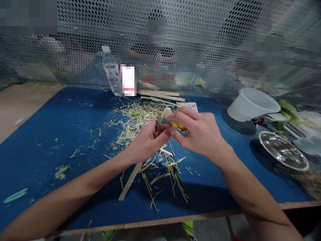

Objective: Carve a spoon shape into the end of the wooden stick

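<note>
Both hands meet over the middle of the blue table (82, 134). My left hand (147, 140) is closed around a pale piece (167, 112) whose rounded end sticks up above the fingers. In my right hand (198, 130) is a peeler-like tool with a yellow handle (178, 126) and a grey metal head, which touches the pale piece. The fingers partly hide both. Behind and below the hands lies a heap of thin pale green shavings (135, 115). A longer flat strip (129, 182) lies nearer the front edge.
A water bottle (110, 72) and a lit phone (128, 79) stand by the perforated metal screen (82, 43). Long pale sticks (160, 93) lie behind the heap. At right are a white tub (250, 105) and a steel bowl (283, 150). A turquoise loop (15, 195) lies front left.
</note>
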`<state>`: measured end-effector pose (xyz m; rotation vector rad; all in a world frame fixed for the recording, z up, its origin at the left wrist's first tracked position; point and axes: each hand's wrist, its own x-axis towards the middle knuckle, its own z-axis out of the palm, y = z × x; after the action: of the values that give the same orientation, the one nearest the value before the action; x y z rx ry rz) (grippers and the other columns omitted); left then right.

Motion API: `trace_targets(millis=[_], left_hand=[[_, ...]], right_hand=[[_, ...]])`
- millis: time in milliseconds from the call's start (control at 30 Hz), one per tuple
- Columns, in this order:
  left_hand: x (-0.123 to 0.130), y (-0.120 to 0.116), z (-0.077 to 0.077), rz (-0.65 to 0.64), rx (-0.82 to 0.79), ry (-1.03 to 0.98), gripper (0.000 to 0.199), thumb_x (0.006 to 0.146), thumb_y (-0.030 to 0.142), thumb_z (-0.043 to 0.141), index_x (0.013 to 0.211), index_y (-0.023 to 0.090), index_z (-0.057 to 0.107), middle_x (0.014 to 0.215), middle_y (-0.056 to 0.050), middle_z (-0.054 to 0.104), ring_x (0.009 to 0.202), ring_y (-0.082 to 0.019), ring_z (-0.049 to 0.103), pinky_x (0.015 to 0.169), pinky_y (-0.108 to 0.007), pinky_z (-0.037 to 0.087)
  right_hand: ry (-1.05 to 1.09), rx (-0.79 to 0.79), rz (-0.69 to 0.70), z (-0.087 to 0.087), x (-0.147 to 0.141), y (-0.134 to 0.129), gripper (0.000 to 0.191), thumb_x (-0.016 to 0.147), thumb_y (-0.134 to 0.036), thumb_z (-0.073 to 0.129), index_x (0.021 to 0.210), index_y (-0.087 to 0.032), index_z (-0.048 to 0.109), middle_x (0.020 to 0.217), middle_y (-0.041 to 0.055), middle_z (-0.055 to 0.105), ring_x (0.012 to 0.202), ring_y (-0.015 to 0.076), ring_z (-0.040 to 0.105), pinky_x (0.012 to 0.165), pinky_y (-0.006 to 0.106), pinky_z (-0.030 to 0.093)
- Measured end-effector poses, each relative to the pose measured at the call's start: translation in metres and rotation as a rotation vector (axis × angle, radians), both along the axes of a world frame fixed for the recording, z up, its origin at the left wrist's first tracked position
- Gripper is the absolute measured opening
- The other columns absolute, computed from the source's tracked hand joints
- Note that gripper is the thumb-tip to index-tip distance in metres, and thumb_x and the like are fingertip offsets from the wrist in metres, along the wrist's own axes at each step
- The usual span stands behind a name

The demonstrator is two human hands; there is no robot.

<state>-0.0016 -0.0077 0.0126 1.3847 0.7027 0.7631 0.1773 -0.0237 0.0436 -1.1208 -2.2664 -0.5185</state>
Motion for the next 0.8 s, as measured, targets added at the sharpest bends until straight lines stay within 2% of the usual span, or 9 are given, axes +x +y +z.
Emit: trace_targets(millis=[267,467,633,800], left_hand=[[0.0,0.002,-0.005,0.041,0.127,0.082,0.03,0.088,0.044,0.064,0.089,0.021,0.045,0.064,0.008,0.035,0.053,-0.008,0.026,0.048,-0.023,0.025],[0.001,0.001,0.0,0.04,0.169,0.12,0.031,0.093,0.05,0.054,0.086,0.021,0.045,0.055,0.008,0.032,0.051,-0.009,0.028,0.048,-0.024,0.026],[0.0,-0.002,0.005,0.032,0.169,0.16,0.031,0.094,0.049,0.052,0.083,0.021,0.044,0.052,0.009,0.033,0.05,-0.009,0.028,0.049,-0.024,0.026],[0.0,-0.002,0.004,0.035,0.157,0.161,0.03,0.095,0.045,0.053,0.081,0.021,0.043,0.056,0.008,0.033,0.052,-0.009,0.027,0.049,-0.024,0.025]], right_hand=[[-0.072,0.071,-0.057,-0.004,-0.004,-0.001,0.016,0.092,-0.023,0.051,0.094,-0.02,0.067,0.093,-0.0001,0.073,0.062,0.0093,0.06,0.051,0.027,0.031],[-0.138,0.114,-0.071,-0.006,-0.006,-0.002,0.016,0.091,-0.017,0.053,0.099,-0.02,0.067,0.094,-0.0005,0.073,0.065,0.0101,0.062,0.053,0.028,0.034],[-0.153,0.131,-0.075,-0.006,-0.009,-0.004,0.016,0.091,-0.014,0.055,0.1,-0.019,0.067,0.095,0.0008,0.074,0.068,0.0106,0.064,0.054,0.028,0.035],[-0.117,0.126,-0.094,-0.006,-0.008,-0.004,0.014,0.093,-0.019,0.055,0.1,-0.019,0.066,0.095,0.0007,0.074,0.069,0.0105,0.065,0.054,0.027,0.037]])
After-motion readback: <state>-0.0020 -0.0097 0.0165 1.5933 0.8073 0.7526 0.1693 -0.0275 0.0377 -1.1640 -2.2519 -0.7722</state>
